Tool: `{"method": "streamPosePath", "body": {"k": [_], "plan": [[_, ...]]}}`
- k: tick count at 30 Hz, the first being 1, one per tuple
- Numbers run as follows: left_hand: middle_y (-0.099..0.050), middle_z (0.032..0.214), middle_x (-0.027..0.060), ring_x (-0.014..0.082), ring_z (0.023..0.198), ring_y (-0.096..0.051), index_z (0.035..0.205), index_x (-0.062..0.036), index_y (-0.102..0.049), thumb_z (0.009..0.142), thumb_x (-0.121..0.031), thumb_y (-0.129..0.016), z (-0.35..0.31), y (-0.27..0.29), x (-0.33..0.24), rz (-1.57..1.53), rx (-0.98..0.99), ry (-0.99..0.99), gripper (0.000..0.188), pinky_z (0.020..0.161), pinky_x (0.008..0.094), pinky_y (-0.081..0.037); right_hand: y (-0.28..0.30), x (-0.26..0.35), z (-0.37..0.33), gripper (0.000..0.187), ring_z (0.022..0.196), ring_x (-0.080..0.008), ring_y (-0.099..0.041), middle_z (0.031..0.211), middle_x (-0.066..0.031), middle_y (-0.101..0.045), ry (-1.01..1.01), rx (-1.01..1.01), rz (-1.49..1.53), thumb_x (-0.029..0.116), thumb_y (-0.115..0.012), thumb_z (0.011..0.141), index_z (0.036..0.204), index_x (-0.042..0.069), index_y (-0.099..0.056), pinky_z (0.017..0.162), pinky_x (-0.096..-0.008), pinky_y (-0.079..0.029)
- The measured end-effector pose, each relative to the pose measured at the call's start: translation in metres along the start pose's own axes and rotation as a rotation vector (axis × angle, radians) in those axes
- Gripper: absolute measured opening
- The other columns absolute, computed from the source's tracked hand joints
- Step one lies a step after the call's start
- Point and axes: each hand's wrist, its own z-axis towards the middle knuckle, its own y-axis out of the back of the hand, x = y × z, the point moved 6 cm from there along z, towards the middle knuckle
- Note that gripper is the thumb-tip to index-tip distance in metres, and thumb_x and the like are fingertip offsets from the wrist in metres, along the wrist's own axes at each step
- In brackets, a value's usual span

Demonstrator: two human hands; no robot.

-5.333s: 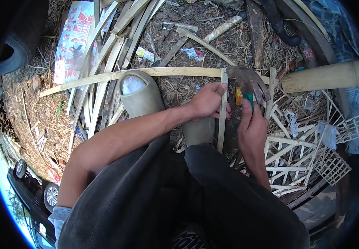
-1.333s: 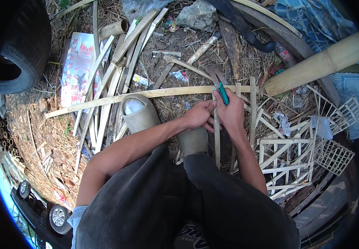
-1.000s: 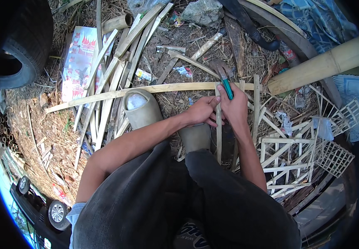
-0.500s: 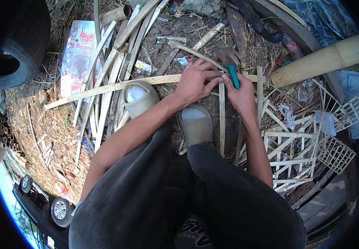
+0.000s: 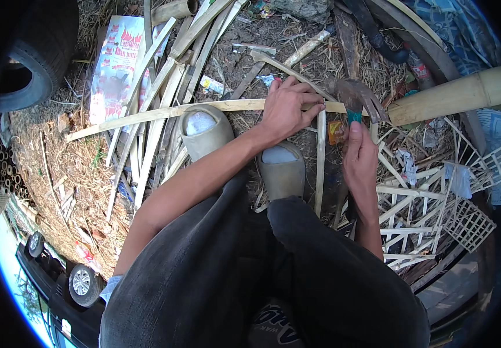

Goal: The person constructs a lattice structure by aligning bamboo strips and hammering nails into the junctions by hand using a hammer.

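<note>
My right hand is closed on the green handle of a claw hammer, its rusty head raised just right of my left hand. My left hand pinches thumb and forefinger together where bamboo strips meet; whatever small thing lies between the fingertips is hidden. A long bamboo strip runs crosswise under that hand and past my feet. From the joint, a second strip extends toward me, and another strip slants away to the far left.
Loose bamboo strips lie piled beside a printed sheet at the left. A thick bamboo pole juts in from the right, above a slatted bamboo frame. My sandals flank the work; a tyre stands far left.
The hammer has moved right and away from the strips' joint, and its head now shows fully. My right hand has shifted away from my left, which stays pinching at the joint.
</note>
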Motion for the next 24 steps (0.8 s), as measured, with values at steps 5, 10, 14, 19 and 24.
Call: {"method": "streamPosePath", "body": {"k": [5, 10, 14, 19, 24], "plan": [[-0.075, 0.104, -0.0008, 0.0231, 0.109, -0.061, 0.102, -0.0156, -0.084, 0.089, -0.033, -0.078, -0.003, 0.002, 0.003, 0.026, -0.025, 0.017, 0.022, 0.097, 0.0451, -0.041, 0.002, 0.010, -0.021, 0.046, 0.068, -0.0524, -0.062, 0.073, -0.0305, -0.063, 0.000, 0.029, -0.213, 0.032, -0.041, 0.114, 0.104, -0.007, -0.063, 0.060, -0.0533, -0.045], [-0.076, 0.105, -0.0010, 0.0232, 0.110, -0.060, 0.103, -0.0157, -0.084, 0.089, -0.034, -0.078, 0.002, 0.000, -0.004, 0.032, -0.016, -0.010, 0.023, 0.098, 0.0442, -0.042, -0.001, 0.009, -0.028, 0.042, 0.065, -0.0541, -0.059, 0.067, -0.0301, -0.059, 0.027, -0.064, -0.202, 0.030, -0.043, 0.113, 0.101, -0.006, -0.062, 0.058, -0.0558, -0.042], [-0.076, 0.105, -0.0013, 0.0248, 0.110, -0.059, 0.102, -0.0156, -0.085, 0.088, -0.037, -0.079, 0.000, -0.001, 0.001, 0.039, 0.010, 0.029, 0.026, 0.100, 0.0463, -0.041, 0.006, 0.003, -0.036, 0.038, 0.069, -0.0552, -0.060, 0.068, -0.0316, -0.059, 0.004, -0.110, -0.116, 0.028, -0.044, 0.113, 0.102, -0.005, -0.060, 0.060, -0.0589, -0.041], [-0.076, 0.105, -0.0016, 0.0254, 0.111, -0.059, 0.101, -0.0172, -0.085, 0.089, -0.037, -0.079, 0.004, -0.002, 0.004, 0.049, -0.017, -0.002, 0.025, 0.103, 0.0472, -0.042, -0.006, 0.008, -0.028, 0.037, 0.067, -0.0530, -0.063, 0.067, -0.0297, -0.061, 0.054, -0.051, -0.309, 0.028, -0.044, 0.113, 0.109, -0.004, -0.061, 0.059, -0.0566, -0.044], [-0.076, 0.106, -0.0017, 0.0255, 0.112, -0.059, 0.101, -0.0171, -0.085, 0.089, -0.035, -0.079, -0.001, -0.004, 0.006, 0.025, 0.018, 0.034, 0.022, 0.102, 0.0451, -0.043, -0.010, 0.007, -0.036, 0.040, 0.068, -0.0539, -0.063, 0.070, -0.0308, -0.062, -0.029, -0.087, -0.246, 0.031, -0.043, 0.113, 0.117, -0.005, -0.060, 0.060, -0.0580, -0.044]]}}
